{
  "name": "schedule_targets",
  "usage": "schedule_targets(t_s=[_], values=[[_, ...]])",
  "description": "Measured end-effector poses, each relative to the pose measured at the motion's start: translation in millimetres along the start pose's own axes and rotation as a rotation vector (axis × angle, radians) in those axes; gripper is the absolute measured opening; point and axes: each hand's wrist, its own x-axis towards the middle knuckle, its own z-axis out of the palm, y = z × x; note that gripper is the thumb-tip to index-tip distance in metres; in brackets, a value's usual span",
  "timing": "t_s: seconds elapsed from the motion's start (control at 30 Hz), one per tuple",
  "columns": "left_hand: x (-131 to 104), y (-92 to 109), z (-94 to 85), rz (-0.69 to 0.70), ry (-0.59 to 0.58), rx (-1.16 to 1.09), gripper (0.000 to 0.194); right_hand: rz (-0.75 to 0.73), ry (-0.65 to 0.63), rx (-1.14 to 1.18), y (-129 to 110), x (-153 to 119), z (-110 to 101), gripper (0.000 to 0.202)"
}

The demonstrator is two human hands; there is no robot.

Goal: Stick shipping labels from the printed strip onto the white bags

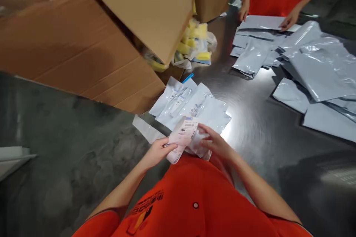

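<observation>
A strip of printed white labels (184, 132) is held in my left hand (161, 150), its thumb on top and fingers beneath. My right hand (215, 142) is at the strip's right edge, fingers apart and slightly curled; whether its fingertips touch the label is unclear. From my left hand a blank pale strip (147, 129) trails to the upper left. Just beyond the labels lie several overlapping white plastic mailers (205, 109) with printed labels on some. The tip of a blue object (188, 77) sticks out behind them.
Large cardboard boxes (111, 55) fill the upper left. Beside them are yellow items in clear wrapping (194, 40). Many grey-white mailers (319, 70) cover the metal table's (250, 100) right side. Another person's hands (290, 18) touch mailers at the top right.
</observation>
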Motion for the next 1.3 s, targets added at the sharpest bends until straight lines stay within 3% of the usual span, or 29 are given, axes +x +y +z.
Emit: schedule_targets(t_s=[0.1,0.17,0.23,0.3,0.33,0.43,0.47,0.57,0.63,0.8,0.87,0.93,1.03,1.13,1.2,1.3], values=[[-6.0,-5.3,8.0,0.064,-0.111,-0.007,0.032,0.034,0.04,0.187,-17.4,14.1,-15.3,0.069],[-7.6,-6.7,8.9,0.091,-0.162,-0.053,0.036,0.097,0.058,0.19,-27.3,18.9,-11.7,0.042],[-8.8,-3.4,6.6,0.129,-0.173,-0.105,0.061,0.151,0.102,0.171,-33.1,18.2,0.7,0.026],[-8.7,5.1,4.4,0.185,-0.111,-0.126,0.085,0.159,0.132,0.179,-36.2,13.1,14.6,0.026],[-7.8,10.7,4.4,0.203,-0.064,-0.123,0.084,0.141,0.138,0.179,-37.6,9.7,20.5,0.026],[-1.9,25.7,10.8,0.166,0.048,-0.073,0.036,0.022,0.175,0.108,-43.1,-1.4,32.7,0.026],[0.8,28.1,14.8,0.139,0.068,-0.047,0.028,-0.015,0.202,0.066,-44.9,-4.7,35.3,0.025],[9.4,22.0,27.3,0.088,0.103,0.01,0.038,-0.056,0.241,-0.053,-45.0,-12.6,37.0,0.021],[13.4,8.2,32.4,0.043,0.067,-0.005,0.04,-0.053,0.267,-0.108,-35.9,-15.2,27.5,0.022],[6.0,-37.7,18.1,-0.09,-0.322,-0.117,0.033,0.058,0.613,-0.289,28.6,-7.5,-35.5,0.026],[-2.0,-51.7,2.4,-0.15,-0.325,-0.11,0.029,0.123,0.641,-0.379,60.7,1.8,-53.8,0.031],[-7.8,-58.5,-13.8,-0.213,-0.239,-0.114,0.032,0.189,0.559,-0.481,85.4,12.1,-57.6,0.037],[-8.6,-54.9,-29.5,-0.195,-0.17,-0.169,0.039,0.346,0.448,-0.676,100.6,22.4,-45.4,0.059],[-1.3,-44.9,-29.8,-0.141,-0.192,-0.204,0.04,0.442,0.558,-0.819,99.3,19.7,-26.5,0.084],[7.2,-40.3,-23.8,-0.156,-0.242,-0.236,0.041,0.333,0.619,-0.839,97.7,12.3,-7.6,0.082],[26.9,-34.5,-10.6,-0.194,-0.29,-0.261,0.044,0.081,0.502,-0.812,96.4,3.7,34.4,0.061]])
